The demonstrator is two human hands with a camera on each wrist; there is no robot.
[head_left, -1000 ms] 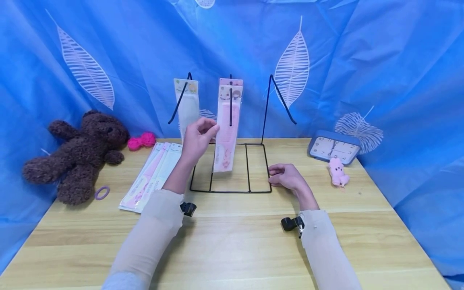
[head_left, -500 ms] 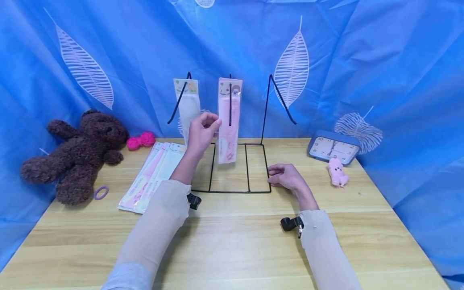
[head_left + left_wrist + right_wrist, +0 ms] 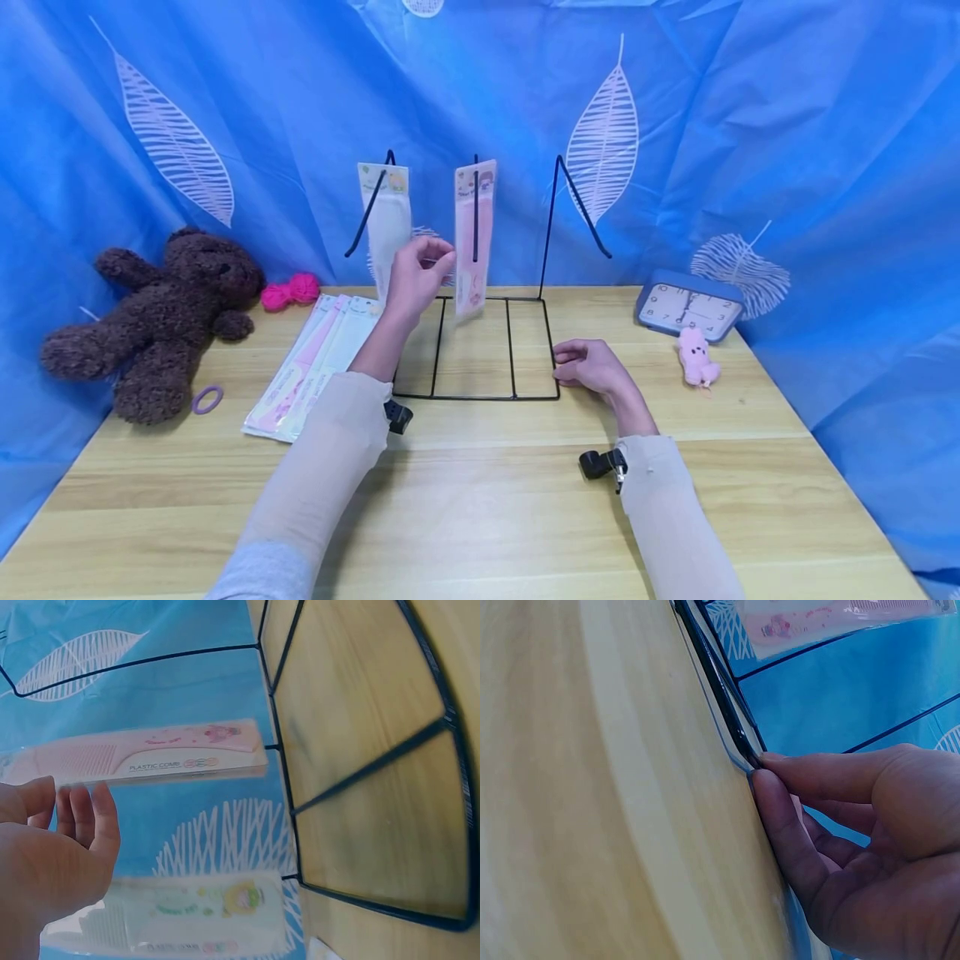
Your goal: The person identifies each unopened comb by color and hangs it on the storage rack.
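Observation:
A black wire display rack [image 3: 513,350] stands on the table with three hooks. Packaged pink combs [image 3: 474,233] hang on its middle hook, the front pack covering any behind it. A packaged pale green comb [image 3: 388,225] hangs on the left hook. My left hand [image 3: 416,275] is between these packs, its loosely bent fingertips right at the near edge of the pink pack in the left wrist view, with nothing gripped. With thumb and finger, my right hand [image 3: 870,817] pinches the front right corner of the rack's base.
Several packaged combs [image 3: 315,367] lie fanned on the table at left. Beyond them are a brown teddy bear [image 3: 161,325], a pink bow-shaped item [image 3: 291,292] and a purple ring [image 3: 207,399]. At right stand a blue clock [image 3: 692,305] and a small pink plush [image 3: 697,358].
The front pink comb pack has slid back along the middle hook and now hangs higher in view, swung slightly. My left hand moved a little right, then let go of it. My right hand stays put.

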